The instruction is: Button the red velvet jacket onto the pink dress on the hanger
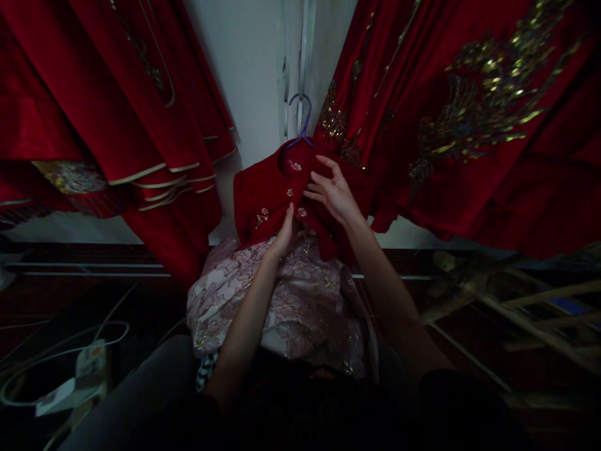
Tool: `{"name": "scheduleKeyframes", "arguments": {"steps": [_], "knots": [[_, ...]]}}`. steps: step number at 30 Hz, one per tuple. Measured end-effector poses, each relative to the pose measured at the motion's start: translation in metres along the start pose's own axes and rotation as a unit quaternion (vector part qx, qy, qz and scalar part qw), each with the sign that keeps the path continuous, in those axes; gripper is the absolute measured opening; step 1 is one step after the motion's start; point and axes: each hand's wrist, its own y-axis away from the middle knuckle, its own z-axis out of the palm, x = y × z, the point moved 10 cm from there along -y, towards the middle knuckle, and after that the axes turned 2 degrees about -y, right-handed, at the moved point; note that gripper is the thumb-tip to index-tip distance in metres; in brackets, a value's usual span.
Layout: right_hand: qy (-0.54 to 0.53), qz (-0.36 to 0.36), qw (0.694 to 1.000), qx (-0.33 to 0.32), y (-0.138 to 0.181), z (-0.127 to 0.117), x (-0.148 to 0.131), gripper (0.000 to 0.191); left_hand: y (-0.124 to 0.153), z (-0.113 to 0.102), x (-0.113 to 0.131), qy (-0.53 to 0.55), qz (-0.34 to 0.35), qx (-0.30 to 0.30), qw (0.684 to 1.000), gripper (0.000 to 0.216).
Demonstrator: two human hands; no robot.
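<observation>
A small red dress [263,197] with a pink patterned skirt [300,307] hangs in front of me on a purple hanger [303,119]. My left hand [284,235] pinches the red fabric at the front opening, near a small decorative button. My right hand [331,191] rests on the red top just right of the opening, fingers spread and slightly curled against the cloth.
Large red garments with cream trim [117,125] hang at the left, and red ones with gold embroidery [483,113] at the right. A white wall [253,62] is behind. A power strip with white cables [89,366] lies at lower left; wooden slats [526,300] at right.
</observation>
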Motion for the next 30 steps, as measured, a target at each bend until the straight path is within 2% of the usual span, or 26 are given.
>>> {"name": "scheduleKeyframes", "arguments": {"steps": [2, 6, 9, 12, 16, 19, 21, 24, 26, 28, 30], "knots": [[0.031, 0.016, 0.999, -0.023, 0.006, 0.008, 0.005, 0.041, 0.008, -0.002, 0.007, 0.049, -0.015, -0.016, 0.999, 0.074], [0.151, 0.024, 0.988, -0.032, 0.032, 0.007, 0.014, 0.031, 0.014, -0.028, 0.017, 0.076, -0.047, -0.02, 0.996, 0.088], [0.131, 0.045, 0.988, -0.063, 0.042, 0.015, 0.02, 0.03, 0.016, -0.038, 0.016, 0.058, -0.066, -0.044, 0.995, 0.075], [0.086, 0.037, 0.991, -0.096, 0.043, 0.028, 0.02, 0.028, 0.017, -0.041, 0.01, -0.01, -0.065, -0.046, 0.997, 0.053], [0.108, 0.035, 0.992, -0.057, 0.047, 0.022, 0.027, 0.027, 0.017, -0.045, 0.007, -0.112, -0.033, -0.039, 0.992, 0.051], [0.14, 0.064, 0.987, -0.049, 0.061, 0.024, 0.044, 0.031, 0.017, -0.061, 0.01, -0.167, -0.027, -0.011, 0.985, 0.034], [0.189, 0.049, 0.98, -0.037, 0.067, 0.031, 0.051, 0.036, 0.019, -0.07, 0.013, -0.195, -0.035, -0.009, 0.98, 0.032], [0.264, 0.002, 0.964, -0.021, 0.066, 0.047, 0.059, 0.046, 0.026, -0.075, 0.019, -0.216, -0.043, -0.038, 0.975, 0.035], [0.279, -0.004, 0.96, -0.02, 0.062, 0.055, 0.067, 0.041, 0.029, -0.08, 0.023, -0.231, -0.041, -0.047, 0.971, 0.036], [0.271, 0.004, 0.963, -0.012, 0.058, 0.055, 0.072, 0.032, 0.029, -0.092, 0.027, -0.239, -0.026, -0.017, 0.971, 0.036], [0.25, 0.001, 0.968, -0.01, 0.056, 0.052, 0.071, 0.029, 0.026, -0.115, 0.035, -0.237, 0.019, 0.068, 0.969, 0.033]]}}
